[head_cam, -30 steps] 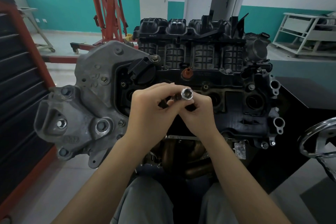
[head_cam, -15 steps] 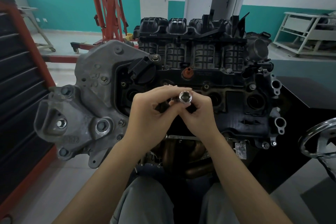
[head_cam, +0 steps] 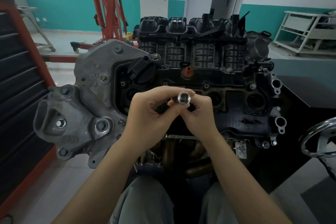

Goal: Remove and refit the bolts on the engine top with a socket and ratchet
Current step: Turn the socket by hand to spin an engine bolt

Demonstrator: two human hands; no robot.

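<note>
Workshop, teal-banded walls; engine [head_cam: 209,82] on stand. Left hand [head_cam: 151,114] and right hand [head_cam: 198,112] both pinch chrome socket [head_cam: 184,98]. Small, rigid, probably slick: grip its barrel.

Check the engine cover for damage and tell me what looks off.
The black engine cover has a jagged crack or torn slot on its right side, right of the right hand. Nothing else stands out; both hands hold the socket above it.
</note>
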